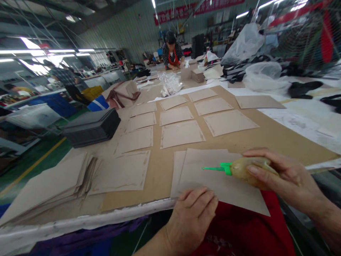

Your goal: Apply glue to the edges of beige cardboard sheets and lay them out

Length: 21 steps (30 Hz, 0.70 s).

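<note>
My right hand [282, 174] is wrapped round a yellowish glue bottle [246, 170] whose green nozzle points left over a brown card sheet [213, 177]. That sheet lies at the near table edge, overhanging it, on top of a second sheet. My left hand [193, 213] rests on the sheet's near edge, fingers curled down and pressing it. Several more card sheets [181, 133] with glued borders lie spread in rows across the brown board beyond.
A fanned stack of card sheets [48, 185] lies at the near left. A pile of dark grey pieces [92, 126] sits further left. Plastic bags [263, 76] and dark material crowd the right. A person in a red apron [172, 51] works at the far end.
</note>
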Each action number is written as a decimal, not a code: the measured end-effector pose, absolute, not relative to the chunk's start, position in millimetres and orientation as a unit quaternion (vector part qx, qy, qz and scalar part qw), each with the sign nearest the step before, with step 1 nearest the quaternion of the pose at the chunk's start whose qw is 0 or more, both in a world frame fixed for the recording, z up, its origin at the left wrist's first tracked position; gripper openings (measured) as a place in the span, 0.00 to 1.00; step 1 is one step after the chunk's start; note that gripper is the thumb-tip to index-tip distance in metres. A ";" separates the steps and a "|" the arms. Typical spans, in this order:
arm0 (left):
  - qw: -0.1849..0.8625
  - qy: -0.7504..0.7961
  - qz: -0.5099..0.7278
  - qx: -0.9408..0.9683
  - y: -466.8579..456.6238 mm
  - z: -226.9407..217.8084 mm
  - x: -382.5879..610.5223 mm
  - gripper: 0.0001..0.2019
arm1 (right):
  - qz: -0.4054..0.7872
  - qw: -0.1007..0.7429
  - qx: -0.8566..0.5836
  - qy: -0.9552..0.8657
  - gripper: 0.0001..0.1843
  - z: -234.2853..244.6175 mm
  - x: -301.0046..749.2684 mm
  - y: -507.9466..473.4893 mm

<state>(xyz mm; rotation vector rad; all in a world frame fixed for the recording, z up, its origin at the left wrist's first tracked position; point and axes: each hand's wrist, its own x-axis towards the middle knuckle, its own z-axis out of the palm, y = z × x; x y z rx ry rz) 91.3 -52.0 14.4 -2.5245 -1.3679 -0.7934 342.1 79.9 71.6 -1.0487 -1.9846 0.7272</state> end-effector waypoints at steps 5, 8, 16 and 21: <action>0.148 -0.464 -0.307 -0.818 -45.1 -6.6 103.0 0.15 | 0.201 0.326 -0.211 -0.899 0.11 81.4 297.2 83.8; 0.169 -0.458 -0.338 -0.804 -40.3 -8.7 104.9 0.14 | 0.179 0.299 -0.164 -0.923 0.11 87.0 277.7 85.9; 0.184 -0.482 -0.391 -0.762 -41.0 -16.6 115.5 0.11 | 0.201 0.204 -0.095 -0.953 0.09 105.5 257.1 80.4; 0.190 -0.511 -0.378 -0.748 -43.5 -18.6 121.0 0.10 | 0.153 0.199 -0.112 -0.961 0.10 109.9 254.0 80.4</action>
